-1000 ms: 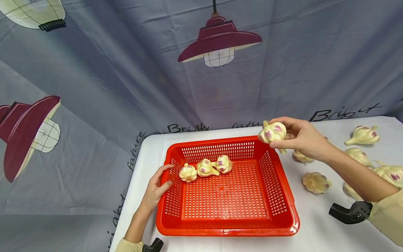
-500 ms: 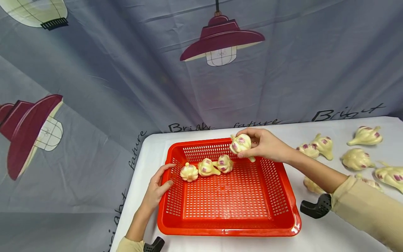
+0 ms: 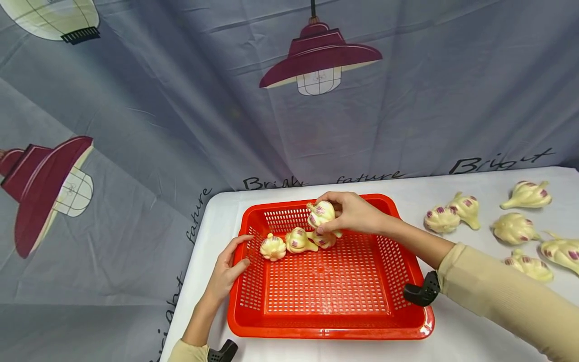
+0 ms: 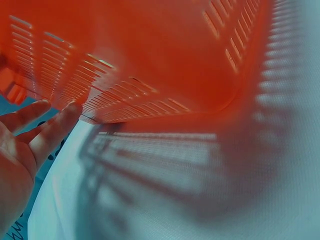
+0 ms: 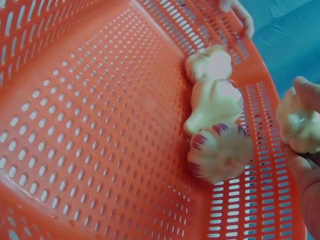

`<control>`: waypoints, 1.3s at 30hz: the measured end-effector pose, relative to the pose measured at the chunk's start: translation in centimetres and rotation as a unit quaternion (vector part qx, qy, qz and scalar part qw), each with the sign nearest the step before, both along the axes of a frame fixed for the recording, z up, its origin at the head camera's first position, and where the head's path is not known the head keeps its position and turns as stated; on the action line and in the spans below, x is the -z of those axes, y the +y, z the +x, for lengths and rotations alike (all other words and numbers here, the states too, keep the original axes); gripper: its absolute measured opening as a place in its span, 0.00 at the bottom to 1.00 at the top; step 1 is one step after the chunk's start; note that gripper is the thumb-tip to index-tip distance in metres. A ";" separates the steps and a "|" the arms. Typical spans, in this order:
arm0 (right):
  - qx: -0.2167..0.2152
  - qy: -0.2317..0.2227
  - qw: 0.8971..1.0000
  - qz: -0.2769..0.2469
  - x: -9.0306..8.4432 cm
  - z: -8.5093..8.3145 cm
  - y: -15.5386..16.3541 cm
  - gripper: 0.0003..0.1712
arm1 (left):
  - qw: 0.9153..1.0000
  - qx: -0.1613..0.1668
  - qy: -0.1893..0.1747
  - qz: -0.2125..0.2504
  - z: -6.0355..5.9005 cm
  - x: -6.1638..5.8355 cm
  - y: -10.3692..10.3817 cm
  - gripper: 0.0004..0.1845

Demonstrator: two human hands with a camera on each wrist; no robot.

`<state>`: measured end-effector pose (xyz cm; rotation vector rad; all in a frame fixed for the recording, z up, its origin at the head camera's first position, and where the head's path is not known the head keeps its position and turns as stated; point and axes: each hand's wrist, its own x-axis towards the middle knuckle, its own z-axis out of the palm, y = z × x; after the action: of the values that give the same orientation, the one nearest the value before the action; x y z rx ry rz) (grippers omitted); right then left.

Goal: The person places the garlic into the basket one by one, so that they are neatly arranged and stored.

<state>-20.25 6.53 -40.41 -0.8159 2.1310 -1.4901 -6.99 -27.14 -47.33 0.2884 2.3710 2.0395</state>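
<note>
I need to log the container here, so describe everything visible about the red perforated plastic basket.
The red perforated plastic basket is a shallow rectangular tray with slotted walls, a gridded floor and a glossy rolled rim. It sits flat on the white table. Three cream, purple-streaked garlic bulbs lie in a row near its far left corner. The left hand rests on its left wall; the right hand holds a fourth bulb above them.

White tablecloth (image 3: pixel 452 332) under everything; six loose cream-and-purple garlic bulbs (image 3: pixel 513 229) scattered on it at right, apart from basket; grey fabric backdrop (image 3: pixel 181 100) behind, printed maroon lamps (image 3: pixel 318 55), black script lettering
</note>
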 end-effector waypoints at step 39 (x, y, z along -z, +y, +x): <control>-0.094 0.150 0.927 0.330 2.2 0.0 2.3 0.31 | 1.000 -0.004 -0.008 -0.006 0.1 -0.1 -0.1 0.28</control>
<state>-20.28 8.83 -42.61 -0.9807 2.4549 -0.4976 -6.87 -27.23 -47.27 0.2617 2.3783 2.0224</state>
